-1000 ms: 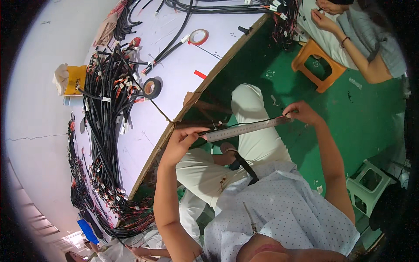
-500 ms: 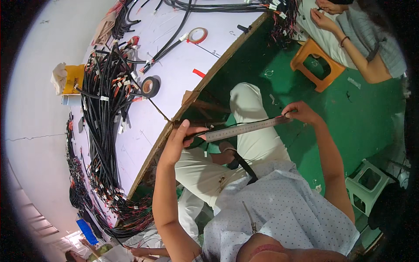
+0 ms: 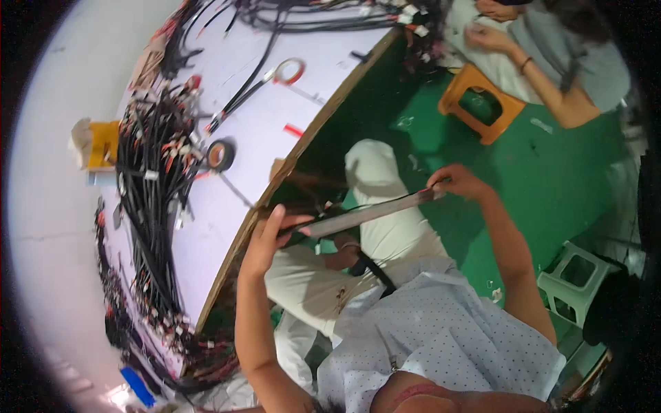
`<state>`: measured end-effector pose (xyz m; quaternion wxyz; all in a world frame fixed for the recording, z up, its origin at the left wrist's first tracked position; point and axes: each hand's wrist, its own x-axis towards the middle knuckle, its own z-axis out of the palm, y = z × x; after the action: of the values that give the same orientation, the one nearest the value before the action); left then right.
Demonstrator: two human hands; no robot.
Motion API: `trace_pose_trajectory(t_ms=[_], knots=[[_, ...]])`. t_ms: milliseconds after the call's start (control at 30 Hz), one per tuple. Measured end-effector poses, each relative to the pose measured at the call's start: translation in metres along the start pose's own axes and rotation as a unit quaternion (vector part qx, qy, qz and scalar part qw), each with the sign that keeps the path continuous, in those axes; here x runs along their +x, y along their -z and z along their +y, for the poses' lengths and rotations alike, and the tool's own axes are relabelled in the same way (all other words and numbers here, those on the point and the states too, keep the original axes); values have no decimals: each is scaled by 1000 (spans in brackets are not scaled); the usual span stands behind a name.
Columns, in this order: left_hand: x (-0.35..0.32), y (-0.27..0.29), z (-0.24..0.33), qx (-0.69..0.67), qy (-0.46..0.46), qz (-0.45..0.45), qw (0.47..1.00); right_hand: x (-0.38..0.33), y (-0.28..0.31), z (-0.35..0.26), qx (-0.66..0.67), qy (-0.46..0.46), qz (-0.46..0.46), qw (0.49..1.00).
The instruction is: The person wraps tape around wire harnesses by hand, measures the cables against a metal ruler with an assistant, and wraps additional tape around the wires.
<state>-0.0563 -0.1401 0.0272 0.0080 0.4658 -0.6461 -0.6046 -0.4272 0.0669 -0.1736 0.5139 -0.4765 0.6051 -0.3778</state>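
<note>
A steel ruler (image 3: 365,215) spans the gap between my two hands, slightly tilted, above my lap. Along its upper edge runs a thin black cable (image 3: 370,204). My left hand (image 3: 267,237) is closed about the ruler's left end and the cable, with the thumb pointing up. At the other end, my right hand (image 3: 460,183) pinches the ruler and cable between thumb and fingers. Motion blur smears the ruler's marks, and the exact grip of my left fingers is partly hidden.
Left of me, a white table (image 3: 227,199) with a wooden edge carries bundled black cables (image 3: 148,206), black tape (image 3: 220,155) and red-and-white tape (image 3: 289,71). An orange stool (image 3: 482,103) stands by a seated co-worker (image 3: 544,62). A pale green stool (image 3: 575,282) is at right.
The whole view has shifted, so the table, stools and hands appear further left. Both hands keep hold of the ruler and cable in nearly the same pose.
</note>
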Motion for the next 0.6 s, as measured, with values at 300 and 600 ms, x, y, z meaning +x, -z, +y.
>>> trace_pose_trajectory(t_ms=[300,600], knots=[[-4,-1,1,18,24,-4,1000,-5,-1,-18,-31,-49,-8,998],[-10,-2,-2,-3,-9,42,999,-1,-7,-15,-14,-12,-26,1000]])
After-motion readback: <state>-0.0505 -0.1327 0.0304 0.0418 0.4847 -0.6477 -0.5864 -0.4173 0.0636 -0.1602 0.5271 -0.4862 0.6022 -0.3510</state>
